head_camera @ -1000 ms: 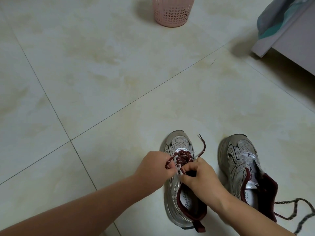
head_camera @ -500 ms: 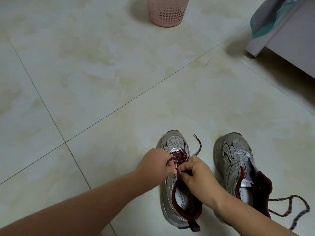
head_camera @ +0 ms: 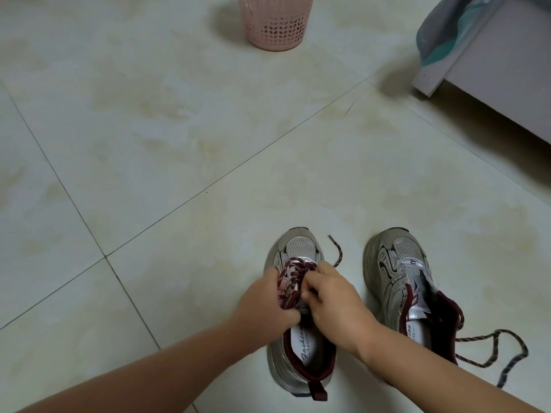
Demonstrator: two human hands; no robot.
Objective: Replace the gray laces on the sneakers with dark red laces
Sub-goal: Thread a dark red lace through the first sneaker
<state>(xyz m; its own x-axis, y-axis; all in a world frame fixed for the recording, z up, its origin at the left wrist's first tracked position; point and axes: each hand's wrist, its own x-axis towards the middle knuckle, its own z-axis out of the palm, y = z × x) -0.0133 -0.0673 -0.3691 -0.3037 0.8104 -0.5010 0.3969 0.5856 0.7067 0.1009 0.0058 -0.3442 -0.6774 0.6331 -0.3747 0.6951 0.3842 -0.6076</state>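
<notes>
**Lacing the left silver sneaker**

Working over the silver mesh sneaker with a dark red collar [head_camera: 301, 362], the left hand [head_camera: 265, 305] and right hand [head_camera: 334, 302] both have their fingers curled, pinching the dark red speckled lace [head_camera: 293, 274] at the eyelets. Just beside it stands the second matching sneaker [head_camera: 399, 275], its lace trailing over the pale tiled floor [head_camera: 179, 144]. Far beyond stands a pink perforated plastic basket [head_camera: 275, 22].

Both forearms are bare from the frame's lower edge to the wrists. The left hand [head_camera: 265, 305] and right hand [head_camera: 337, 302] are ungloved.
</notes>
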